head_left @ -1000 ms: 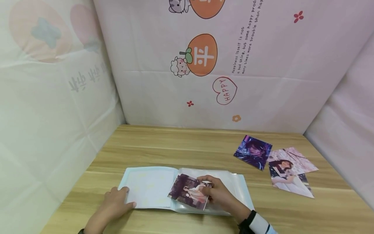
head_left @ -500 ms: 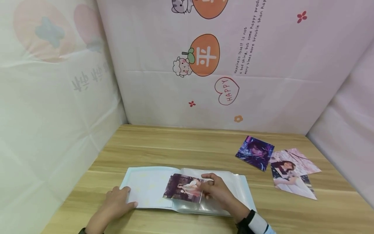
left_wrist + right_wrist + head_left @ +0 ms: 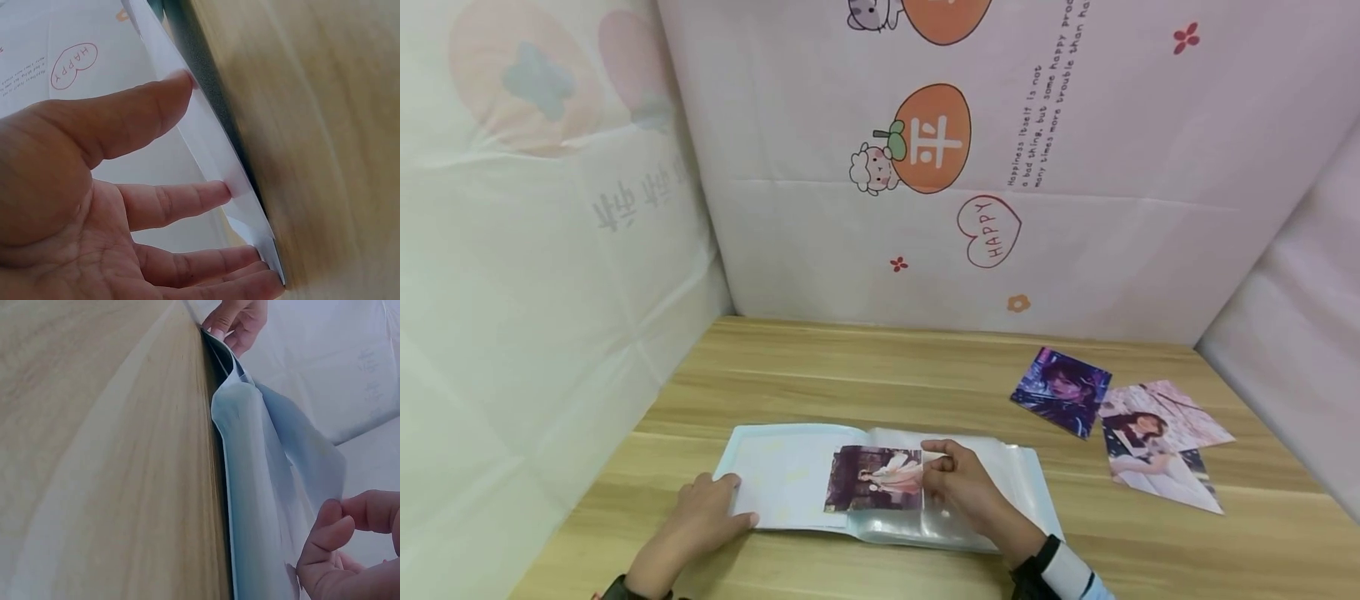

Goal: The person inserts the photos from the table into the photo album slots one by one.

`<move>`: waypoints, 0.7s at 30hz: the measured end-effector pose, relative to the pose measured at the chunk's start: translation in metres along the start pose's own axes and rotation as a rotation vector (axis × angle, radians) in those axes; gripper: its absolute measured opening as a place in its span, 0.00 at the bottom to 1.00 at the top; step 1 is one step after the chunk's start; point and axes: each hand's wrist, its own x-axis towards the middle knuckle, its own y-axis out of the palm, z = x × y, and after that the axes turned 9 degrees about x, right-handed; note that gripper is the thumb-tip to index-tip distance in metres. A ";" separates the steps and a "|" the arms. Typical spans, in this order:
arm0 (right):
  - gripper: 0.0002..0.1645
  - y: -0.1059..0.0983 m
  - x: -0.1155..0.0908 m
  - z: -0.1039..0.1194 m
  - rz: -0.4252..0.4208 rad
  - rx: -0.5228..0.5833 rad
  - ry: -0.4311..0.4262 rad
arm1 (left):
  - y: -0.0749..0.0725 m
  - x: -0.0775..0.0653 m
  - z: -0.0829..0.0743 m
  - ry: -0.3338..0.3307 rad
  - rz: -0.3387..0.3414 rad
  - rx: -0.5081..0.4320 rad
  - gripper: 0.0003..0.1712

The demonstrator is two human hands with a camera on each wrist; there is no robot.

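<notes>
A photo album (image 3: 1041,492) with pale blue covers lies spread on the table, a white page (image 3: 782,479) on its left side and clear plastic sleeves on its right. My left hand (image 3: 703,512) rests on the album's left edge; in the left wrist view its fairly straight fingers (image 3: 169,203) touch the page. Between thumb and fingers, my right hand (image 3: 962,487) pinches the right edge of a photo (image 3: 872,479) showing a figure in a pale dress. That photo (image 3: 306,437) stands over the sleeves in the right wrist view, its far end near the album's fold.
A purple-blue photo (image 3: 1063,392) lies at the back right of the wooden table (image 3: 850,367). Beside it a pink blossom photo (image 3: 1172,412) overlaps another photo (image 3: 1172,479). Printed white cloth (image 3: 820,250) walls in the back and both sides.
The photo in my right hand has turned from a slant to nearly level with the album, and its grip now sits at the right edge. My left hand stays at the album's left edge.
</notes>
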 end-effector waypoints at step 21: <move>0.34 0.001 0.001 0.014 -0.143 0.001 -0.098 | -0.001 0.001 -0.002 -0.021 0.010 -0.012 0.34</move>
